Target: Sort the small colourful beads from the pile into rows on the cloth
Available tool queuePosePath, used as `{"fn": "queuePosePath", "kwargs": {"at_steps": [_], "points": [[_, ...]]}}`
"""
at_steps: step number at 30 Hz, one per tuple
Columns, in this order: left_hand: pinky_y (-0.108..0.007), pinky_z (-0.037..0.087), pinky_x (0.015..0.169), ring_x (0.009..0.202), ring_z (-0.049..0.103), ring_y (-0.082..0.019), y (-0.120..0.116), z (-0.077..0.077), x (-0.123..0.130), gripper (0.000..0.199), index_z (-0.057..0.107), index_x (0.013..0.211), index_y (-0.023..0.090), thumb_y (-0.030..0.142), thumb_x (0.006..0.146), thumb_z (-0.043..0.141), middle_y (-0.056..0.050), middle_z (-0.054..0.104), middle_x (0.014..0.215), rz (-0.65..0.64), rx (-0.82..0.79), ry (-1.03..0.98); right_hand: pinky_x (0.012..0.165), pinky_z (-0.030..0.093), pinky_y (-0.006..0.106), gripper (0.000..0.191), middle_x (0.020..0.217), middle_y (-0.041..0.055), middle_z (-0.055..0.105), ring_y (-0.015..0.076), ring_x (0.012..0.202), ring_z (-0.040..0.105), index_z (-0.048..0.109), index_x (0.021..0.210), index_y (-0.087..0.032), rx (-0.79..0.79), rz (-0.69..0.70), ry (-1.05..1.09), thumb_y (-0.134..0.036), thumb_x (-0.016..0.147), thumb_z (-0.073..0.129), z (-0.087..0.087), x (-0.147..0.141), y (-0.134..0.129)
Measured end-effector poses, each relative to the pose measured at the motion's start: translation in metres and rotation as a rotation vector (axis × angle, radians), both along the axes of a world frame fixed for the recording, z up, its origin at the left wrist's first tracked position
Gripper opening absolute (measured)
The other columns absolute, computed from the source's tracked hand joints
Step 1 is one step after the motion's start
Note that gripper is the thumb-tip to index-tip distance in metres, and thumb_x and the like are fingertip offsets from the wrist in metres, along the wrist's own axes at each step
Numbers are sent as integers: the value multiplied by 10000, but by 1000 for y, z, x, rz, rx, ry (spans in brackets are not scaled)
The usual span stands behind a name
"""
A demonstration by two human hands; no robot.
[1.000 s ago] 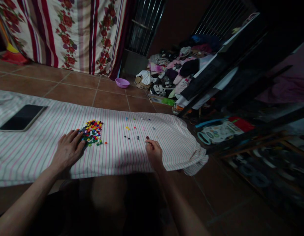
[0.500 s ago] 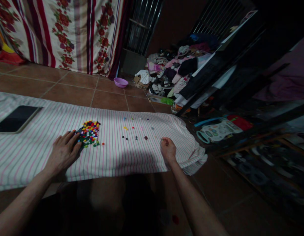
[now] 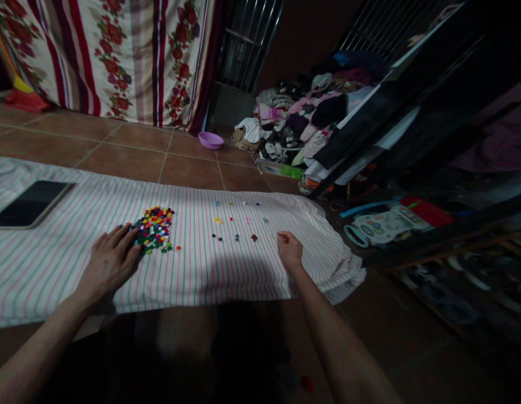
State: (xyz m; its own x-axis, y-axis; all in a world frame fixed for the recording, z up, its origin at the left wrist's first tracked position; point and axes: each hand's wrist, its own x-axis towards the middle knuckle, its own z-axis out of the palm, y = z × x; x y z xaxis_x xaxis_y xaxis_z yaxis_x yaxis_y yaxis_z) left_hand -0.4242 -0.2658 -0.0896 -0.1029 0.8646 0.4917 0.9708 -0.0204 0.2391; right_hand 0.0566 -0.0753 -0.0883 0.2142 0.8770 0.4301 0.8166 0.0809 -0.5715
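Note:
A pile of small multicoloured pieces (image 3: 157, 230) lies on the striped cloth (image 3: 193, 275). My left hand (image 3: 111, 258) rests flat at the pile's left edge, fingers spread and fingertips touching it. Right of the pile, small groups of pieces are laid out in rows: yellow (image 3: 218, 220), a red one (image 3: 231, 219), light blue (image 3: 216, 203), black (image 3: 217, 238), dark grey (image 3: 237, 238) and brown (image 3: 254, 238). My right hand (image 3: 289, 247) is at the right end of the front row, fingers pinched together; anything between the fingertips is too small to make out.
A phone or tablet (image 3: 31, 205) lies on the cloth at the left. Behind the cloth, a purple basin (image 3: 210, 141) stands on the tiled floor beside a heap of clothes (image 3: 302, 112). Dark shelving (image 3: 437, 235) runs along the right.
The whole view has shifted slightly, moving the scene a little to the right. My right hand's fingers have shifted slightly by the front row. My left hand stays at the pile.

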Motion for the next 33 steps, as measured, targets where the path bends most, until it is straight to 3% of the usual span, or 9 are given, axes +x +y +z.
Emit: {"fn": "queuePosePath", "kwargs": {"at_steps": [10, 15, 24, 33], "points": [[-564, 363, 1076, 1340, 452, -344, 0, 1, 0, 469, 526, 1306, 218, 428, 938, 325, -164, 552, 1379, 3, 5, -3, 776, 479, 351, 320, 787, 92, 716, 228, 744, 622, 708, 828, -172, 14, -4, 23, -302, 690, 451, -6, 0, 3], [-588, 369, 1061, 1333, 449, -375, -1, 3, 2, 508, 547, 1278, 137, 424, 935, 306, -219, 541, 1373, -4, -4, 4, 784, 470, 352, 306, 786, 84, 706, 222, 752, 605, 712, 820, -178, 49, -6, 26, -292, 691, 459, -9, 0, 4], [-595, 372, 1059, 1335, 441, -383, -1, 5, 1, 513, 555, 1263, 104, 425, 946, 309, -245, 519, 1384, -20, -28, 10, 781, 455, 342, 298, 798, 91, 667, 219, 777, 575, 723, 829, -163, 46, -21, -24, -277, 721, 470, -10, -1, 4], [-593, 374, 1064, 1343, 444, -366, -1, 3, 1, 464, 542, 1278, 183, 408, 926, 339, -187, 541, 1384, -8, -6, -18, 771, 458, 335, 326, 802, 80, 675, 217, 779, 574, 734, 858, -174, 57, -7, -21, -281, 715, 462, -11, 0, 3]]}}
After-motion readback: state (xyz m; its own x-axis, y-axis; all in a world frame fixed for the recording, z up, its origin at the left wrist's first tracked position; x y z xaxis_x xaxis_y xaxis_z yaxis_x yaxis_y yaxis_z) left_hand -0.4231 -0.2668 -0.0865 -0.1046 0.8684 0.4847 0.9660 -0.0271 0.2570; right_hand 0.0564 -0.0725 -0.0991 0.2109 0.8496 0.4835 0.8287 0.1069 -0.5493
